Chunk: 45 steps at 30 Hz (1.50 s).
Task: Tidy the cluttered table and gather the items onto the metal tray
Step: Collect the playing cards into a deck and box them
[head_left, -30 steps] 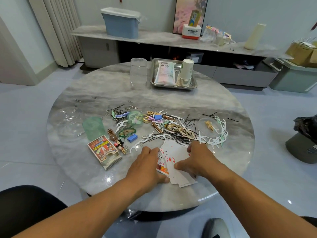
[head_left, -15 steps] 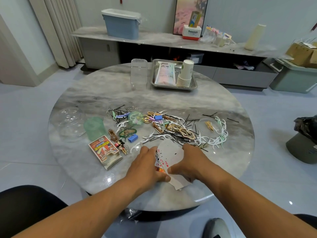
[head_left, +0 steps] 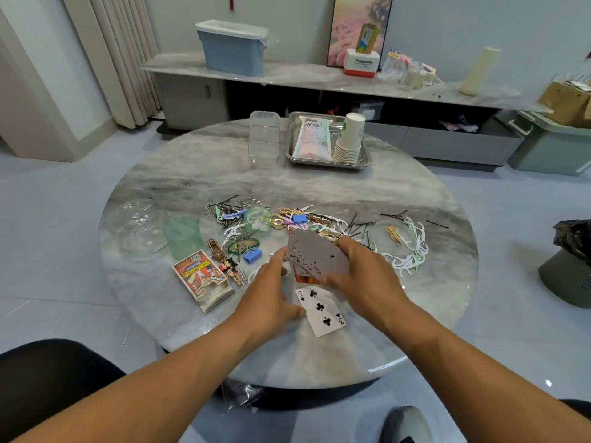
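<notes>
right hand (head_left: 361, 276) grips a fanned bunch of playing cards (head_left: 315, 255), lifted off the round marble counter (head_left: 319, 193) and tilted; fingers curled around the bunch's right edge, thumb below. image of the cards is blurred; a 3 and some red pips can be made out. left hand (head_left: 271, 289) sits just left of the bunch, fingers extended and relaxed, fingertips near the cards' left edge; cannot tell whether they touch. thumb tip lies beside a single card, the three of clubs (head_left: 321, 310), which lies flat, face up, on the counter below the bunch.

card box (head_left: 203, 279) lies flat to the left of the hands, open end toward the near edge. beside it: a green translucent cup (head_left: 183, 236), a clear plastic dome lid (head_left: 137, 225), a blue binder clip (head_left: 252, 254), small figure keychains.

mid-counter: scattered black hairpins (head_left: 361, 223), paper clips, white floss picks (head_left: 412, 251) on the right.

metal tray (head_left: 364, 161) at the far side of the counter, well apart from the hands. in it: a flat plastic packet (head_left: 311, 139) and a stack of paper cups (head_left: 350, 139). clear rectangular container (head_left: 263, 135) stands just left of the tray.
</notes>
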{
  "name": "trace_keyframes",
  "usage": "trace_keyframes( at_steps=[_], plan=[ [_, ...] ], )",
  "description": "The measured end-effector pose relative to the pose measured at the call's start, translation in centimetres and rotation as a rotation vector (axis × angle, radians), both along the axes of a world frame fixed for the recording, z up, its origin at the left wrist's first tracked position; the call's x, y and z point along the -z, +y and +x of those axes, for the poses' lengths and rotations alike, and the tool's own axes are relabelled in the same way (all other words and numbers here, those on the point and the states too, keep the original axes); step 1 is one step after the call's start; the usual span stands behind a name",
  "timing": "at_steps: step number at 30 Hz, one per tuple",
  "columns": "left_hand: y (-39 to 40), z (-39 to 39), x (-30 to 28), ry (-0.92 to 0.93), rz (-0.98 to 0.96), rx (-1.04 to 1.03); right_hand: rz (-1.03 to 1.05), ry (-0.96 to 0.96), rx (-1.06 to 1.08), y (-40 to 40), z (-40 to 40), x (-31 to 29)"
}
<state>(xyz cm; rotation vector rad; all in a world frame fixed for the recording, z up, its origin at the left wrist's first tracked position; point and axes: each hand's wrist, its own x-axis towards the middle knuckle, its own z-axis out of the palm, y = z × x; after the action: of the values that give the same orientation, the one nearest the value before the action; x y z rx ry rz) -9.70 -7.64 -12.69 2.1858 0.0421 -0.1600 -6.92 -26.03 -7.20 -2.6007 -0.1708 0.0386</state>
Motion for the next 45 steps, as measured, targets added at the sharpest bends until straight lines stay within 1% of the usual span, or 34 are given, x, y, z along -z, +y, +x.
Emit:
trace_keyframes(
  at_steps=[3,6,8,10,11,13,17,20,22,25,29,30,31,34,35,37,39,41,43,45],
  plan=[
    [0.1,0.2,-0.1,-0.033,-0.027,-0.002,-0.115,-0.045,-0.085,0.1,-0.4,0.6],
    [0.1,0.3,-0.1,-0.003,-0.054,0.049,-0.131,0.086,-0.097,0.5,-0.9,1.3],
    [-0.1,0.3,0.0,-0.007,0.027,0.099,-0.168,0.15,-0.104,0.7,-1.1,1.8],
    [-0.2,0.3,0.1,-0.02,0.118,0.125,-0.224,0.166,-0.114,1.1,-1.4,2.2],
    [-0.2,0.3,0.2,-0.021,0.132,0.126,-0.228,0.167,-0.103,1.2,-1.5,2.4],
    [-0.2,0.3,0.3,-0.025,0.142,0.12,-0.17,0.196,-0.04,1.4,-1.4,2.4],
    [-0.5,0.2,0.5,-0.06,0.228,0.11,0.108,0.343,0.134,1.0,-0.9,1.7],
    [-0.5,0.2,0.6,-0.077,0.256,0.099,0.233,0.383,0.204,1.2,-1.0,1.5],
    [-0.3,0.2,0.6,-0.079,0.264,0.095,0.236,0.389,0.203,1.5,-1.2,1.2],
    [-0.3,0.2,0.7,-0.077,0.274,0.092,0.154,0.366,0.167,1.8,-1.3,1.1],
    [-0.1,-0.2,0.8,-0.102,0.28,0.078,0.15,0.337,0.068,2.1,-1.7,1.2],
    [-0.1,-0.2,0.8,-0.098,0.252,0.083,0.139,0.31,0.041,2.1,-1.8,1.2],
    [-0.1,-0.2,0.6,-0.086,0.184,0.095,0.107,0.256,0.009,2.1,-1.9,1.2],
    [-0.2,0.3,0.2,-0.049,-0.181,0.118,-0.095,-0.023,-0.163,1.4,-1.5,1.2],
    [-0.1,0.4,0.0,-0.044,-0.273,0.117,-0.137,-0.093,-0.217,1.1,-1.3,1.3],
    [0.0,0.3,-0.2,-0.042,-0.36,0.109,-0.19,-0.131,-0.298,0.6,-1.0,1.5],
    [-0.1,0.1,-0.1,-0.042,-0.354,0.101,-0.269,-0.12,-0.373,0.4,-1.0,2.2],
    [-0.5,-0.2,0.2,-0.018,-0.398,0.103,-0.273,-0.09,-0.35,0.3,-1.2,2.9],
    [-1.1,-0.3,0.1,-0.008,-0.446,0.082,-0.188,-0.078,-0.228,0.0,-1.2,3.3],
    [-1.7,-0.1,-0.1,-0.021,-0.446,0.034,-0.121,-0.059,-0.11,-0.3,-0.9,3.7]
  ],
)
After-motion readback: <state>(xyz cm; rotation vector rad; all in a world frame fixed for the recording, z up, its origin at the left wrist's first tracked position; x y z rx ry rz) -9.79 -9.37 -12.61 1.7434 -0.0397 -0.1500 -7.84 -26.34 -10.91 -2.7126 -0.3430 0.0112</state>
